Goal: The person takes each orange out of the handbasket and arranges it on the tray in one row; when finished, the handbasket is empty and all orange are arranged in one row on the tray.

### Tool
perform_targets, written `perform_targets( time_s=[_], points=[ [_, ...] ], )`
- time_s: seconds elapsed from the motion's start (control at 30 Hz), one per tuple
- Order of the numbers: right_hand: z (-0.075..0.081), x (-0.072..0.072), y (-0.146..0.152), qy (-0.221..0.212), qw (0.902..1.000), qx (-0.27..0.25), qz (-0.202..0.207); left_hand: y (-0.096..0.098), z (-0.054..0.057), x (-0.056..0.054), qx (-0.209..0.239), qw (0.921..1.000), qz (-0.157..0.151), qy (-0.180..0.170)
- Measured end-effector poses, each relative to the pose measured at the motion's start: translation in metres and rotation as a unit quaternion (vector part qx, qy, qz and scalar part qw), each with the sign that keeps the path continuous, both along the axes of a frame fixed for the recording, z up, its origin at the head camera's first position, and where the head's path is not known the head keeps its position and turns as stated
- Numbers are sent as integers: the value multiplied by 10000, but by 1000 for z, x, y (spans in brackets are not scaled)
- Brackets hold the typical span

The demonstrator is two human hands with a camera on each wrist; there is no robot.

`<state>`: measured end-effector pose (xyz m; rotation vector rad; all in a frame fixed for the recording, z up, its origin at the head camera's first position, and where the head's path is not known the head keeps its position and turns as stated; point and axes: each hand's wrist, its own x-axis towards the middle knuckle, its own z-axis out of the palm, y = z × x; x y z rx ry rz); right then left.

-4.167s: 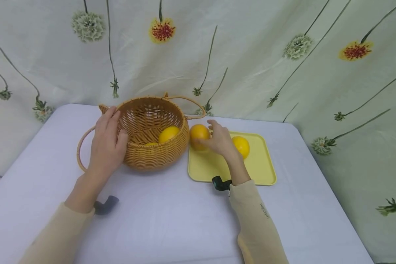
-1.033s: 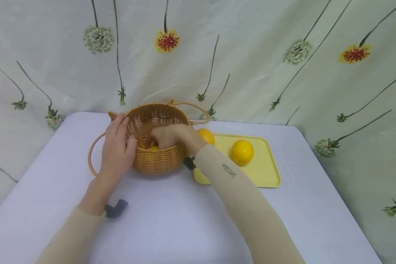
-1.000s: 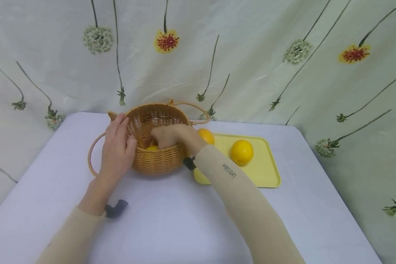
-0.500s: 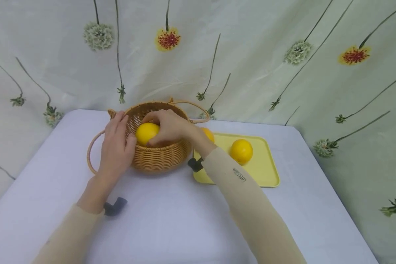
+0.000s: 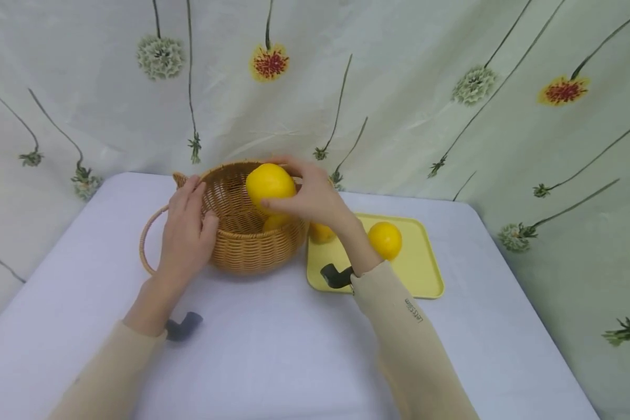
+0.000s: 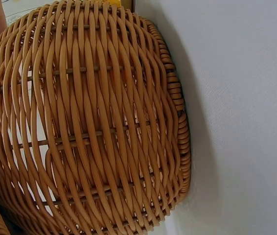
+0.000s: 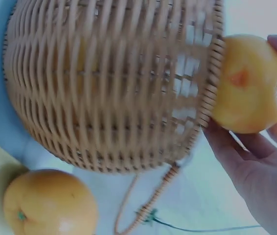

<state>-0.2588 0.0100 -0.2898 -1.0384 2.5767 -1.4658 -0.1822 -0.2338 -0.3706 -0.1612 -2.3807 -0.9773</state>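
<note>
Right hand (image 5: pixel 320 195) holds a yellow fruit (image 5: pixel 270 185) over the wicker basket (image 5: pixel 254 254)

In the head view, the basket stands near the far edge of the tabletop (image 5: pixel 294 356), towards its far left corner. The held fruit is above the basket's opening, gripped between thumb and fingers; a second fruit (image 5: pixel 276 222) lies inside. The left hand (image 5: pixel 185 230) rests on the basket's left side at the rim, fingers fairly straight, not clenched. Beside the basket is a yellow tray (image 5: pixel 420 271), with one fruit (image 5: pixel 321 233) near its far left corner and another (image 5: pixel 385 240) around its middle. The step in hand is probably taking fruit out; the next move would call for clearing the rim and setting it down gently on the tray's bare near edge, lest it roll.

The left wrist view is mostly woven wall, with a bit of the left hand at the picture's edge.

The right wrist view confirms the grasp: fingers on opposite sides of the fruit, just beyond the rim; whether it touches the rim I cannot tell
</note>
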Motion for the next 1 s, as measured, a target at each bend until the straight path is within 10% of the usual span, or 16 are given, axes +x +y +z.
perform_targets(
  time_s=[0.47,1.0],
  points=[
    [1,20,75,158,9885,-970,-1152,1,-1,-1,74,10000,-46,47],
    [-68,-5,116,-253,9501,-665,-3038,2,-1,-4,33,10000,7,30]
  ],
)
